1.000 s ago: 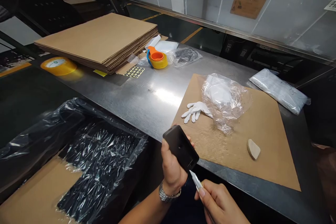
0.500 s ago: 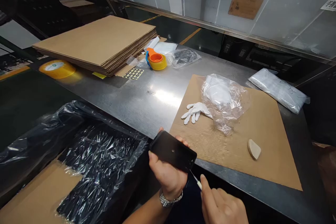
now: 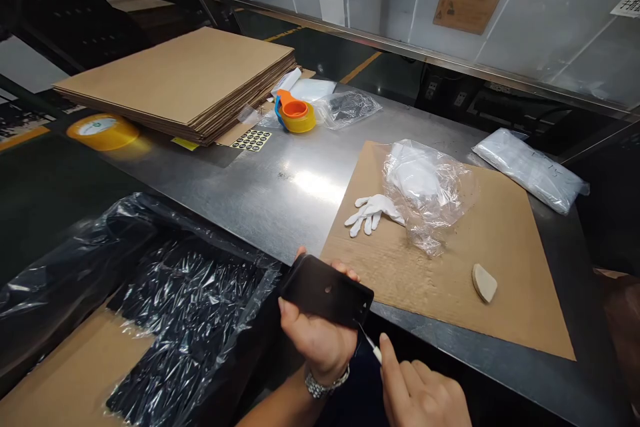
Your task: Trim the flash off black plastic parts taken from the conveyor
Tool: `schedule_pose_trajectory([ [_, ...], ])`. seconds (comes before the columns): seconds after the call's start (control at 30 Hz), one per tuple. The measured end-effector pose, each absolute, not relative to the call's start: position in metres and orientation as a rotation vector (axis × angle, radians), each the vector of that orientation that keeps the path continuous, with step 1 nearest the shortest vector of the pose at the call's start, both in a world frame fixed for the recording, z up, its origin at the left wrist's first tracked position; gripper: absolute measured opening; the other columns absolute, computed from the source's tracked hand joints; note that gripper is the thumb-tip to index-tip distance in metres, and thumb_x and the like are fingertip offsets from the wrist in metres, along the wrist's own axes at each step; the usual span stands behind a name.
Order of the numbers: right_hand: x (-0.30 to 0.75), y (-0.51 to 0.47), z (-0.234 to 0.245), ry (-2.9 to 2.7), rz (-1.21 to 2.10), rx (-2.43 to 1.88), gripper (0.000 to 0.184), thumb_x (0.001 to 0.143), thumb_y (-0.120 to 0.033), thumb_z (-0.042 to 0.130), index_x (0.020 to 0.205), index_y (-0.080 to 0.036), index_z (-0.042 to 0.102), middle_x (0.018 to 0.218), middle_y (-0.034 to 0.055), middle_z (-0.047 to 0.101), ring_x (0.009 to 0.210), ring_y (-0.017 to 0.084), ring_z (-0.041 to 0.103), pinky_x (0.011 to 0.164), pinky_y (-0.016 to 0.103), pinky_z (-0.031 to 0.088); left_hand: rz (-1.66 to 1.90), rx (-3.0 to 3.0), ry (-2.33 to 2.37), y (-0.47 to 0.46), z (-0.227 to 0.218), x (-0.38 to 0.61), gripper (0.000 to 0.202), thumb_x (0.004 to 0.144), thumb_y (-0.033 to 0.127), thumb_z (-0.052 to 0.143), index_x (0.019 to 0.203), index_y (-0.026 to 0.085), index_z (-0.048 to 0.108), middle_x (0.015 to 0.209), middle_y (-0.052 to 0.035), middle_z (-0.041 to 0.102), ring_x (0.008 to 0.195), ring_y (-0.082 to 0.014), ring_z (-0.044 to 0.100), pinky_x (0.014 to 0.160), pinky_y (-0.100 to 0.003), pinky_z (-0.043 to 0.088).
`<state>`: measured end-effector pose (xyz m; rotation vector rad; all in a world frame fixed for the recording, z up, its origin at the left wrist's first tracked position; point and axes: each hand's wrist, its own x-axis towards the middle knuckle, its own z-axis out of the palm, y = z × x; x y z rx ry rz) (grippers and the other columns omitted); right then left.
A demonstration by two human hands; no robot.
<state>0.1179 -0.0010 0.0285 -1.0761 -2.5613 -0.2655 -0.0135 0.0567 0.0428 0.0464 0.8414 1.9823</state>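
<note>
My left hand grips a flat black rectangular part with a small hole in it, held nearly level just off the front edge of the steel table. My right hand is closed on a thin blade tool, whose tip touches the part's lower right corner. A watch sits on my left wrist. On the brown cardboard sheet lie a white glove, a crumpled clear plastic bag and a small beige wedge.
A stack of flat cardboard fills the table's far left, with a tape dispenser, a label sheet and bagged items beside it. A yellow tape roll lies further left. A plastic-lined box of black parts stands below left.
My left hand has turned the black part from steeply tilted to nearly level and lowered it leftward. The blade tip has stayed at its lower right corner.
</note>
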Motion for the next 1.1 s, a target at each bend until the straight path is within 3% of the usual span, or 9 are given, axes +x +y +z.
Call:
schedule_pose_trajectory([
  [0.4, 0.119, -0.001, 0.027, -2.633, -0.341, -1.085, 0.038, 0.075, 0.005, 0.035, 0.099, -0.001, 0.063, 0.044, -0.0019, 0.046, 0.034, 0.009, 0.045, 0.034, 0.024, 0.024, 1.906, -0.041, 0.929, 0.057, 0.038, -0.012, 0.043, 0.08, 0.054, 0.041, 0.112, 0.031, 0.057, 0.075, -0.0039, 0.063, 0.064, -0.0172, 0.06, 0.058, -0.03, 0.051],
  [0.53, 0.121, 0.003, 0.029, -2.54, -0.077, -1.166, 0.023, 0.084, -0.007, 0.042, 0.097, -0.003, 0.06, 0.048, -0.0018, 0.052, 0.036, 0.01, 0.05, 0.033, 0.025, 0.025, 1.779, -0.154, 0.962, 0.06, 0.042, -0.017, 0.044, 0.082, 0.053, 0.038, 0.116, 0.03, 0.054, 0.072, -0.003, 0.063, 0.061, -0.0162, 0.06, 0.056, -0.029, 0.051],
  [0.63, 0.125, 0.007, 0.034, -2.483, 0.187, -1.267, 0.023, 0.088, -0.013, 0.038, 0.1, -0.006, 0.056, 0.05, -0.0026, 0.053, 0.037, 0.01, 0.051, 0.035, 0.024, 0.029, 1.701, -0.219, 0.952, 0.062, 0.046, -0.021, 0.042, 0.084, 0.051, 0.036, 0.111, 0.028, 0.057, 0.07, -0.0028, 0.063, 0.059, -0.0155, 0.06, 0.057, -0.029, 0.052],
  [0.87, 0.129, 0.008, 0.046, -2.339, 0.678, -1.336, 0.015, 0.088, -0.012, 0.035, 0.091, -0.017, 0.049, 0.065, 0.0001, 0.055, 0.053, 0.012, 0.055, 0.047, 0.021, 0.039, 1.57, -0.252, 0.962, 0.065, 0.049, -0.021, 0.046, 0.084, 0.051, 0.036, 0.077, 0.015, 0.064, 0.065, -0.0053, 0.064, 0.057, -0.0157, 0.061, 0.056, -0.027, 0.052],
  [1.0, 0.12, 0.015, 0.047, -2.086, 0.95, -1.279, 0.02, 0.088, -0.013, 0.037, 0.101, -0.019, 0.052, 0.076, 0.0024, 0.059, 0.063, 0.013, 0.058, 0.058, 0.022, 0.046, 1.476, -0.259, 0.963, 0.063, 0.049, -0.017, 0.046, 0.082, 0.051, 0.04, 0.077, 0.012, 0.064, 0.066, -0.0059, 0.064, 0.057, -0.0155, 0.061, 0.054, -0.026, 0.052],
  [1.1, 0.111, 0.02, 0.042, -1.98, 0.97, -1.182, 0.022, 0.086, -0.014, 0.046, 0.105, -0.019, 0.055, 0.076, 0.0021, 0.061, 0.061, 0.012, 0.058, 0.055, 0.021, 0.045, 1.451, -0.267, 0.99, 0.062, 0.048, -0.012, 0.046, 0.082, 0.052, 0.042, 0.078, 0.011, 0.064, 0.066, -0.0065, 0.065, 0.057, -0.0147, 0.061, 0.053, -0.024, 0.051],
])
